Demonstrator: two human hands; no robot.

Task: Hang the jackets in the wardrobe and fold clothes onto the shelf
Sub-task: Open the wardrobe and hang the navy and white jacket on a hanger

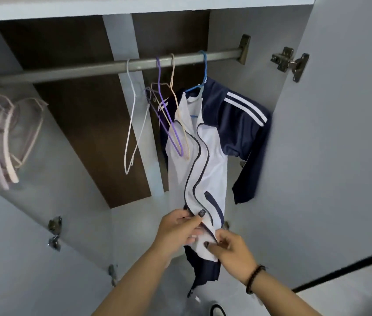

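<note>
The left end of the rail (pixel 112 67) runs out of view at the picture's left edge, behind a blurred bundle of pink hangers (pixel 9 142) whose number cannot be counted. The jacket (pixel 205 156) covers most of the blue hanger (pixel 199 84), leaving only the hook and one shoulder showing. The jacket's left sleeve is mostly hidden behind its white front. Its hem is partly covered by the left hand (pixel 178 231) and the right hand (pixel 230 249); the zipper's lower end disappears between their fingers, so whether it is joined cannot be told. A dark curved object (pixel 218 310) is cut off by the bottom edge.
</note>
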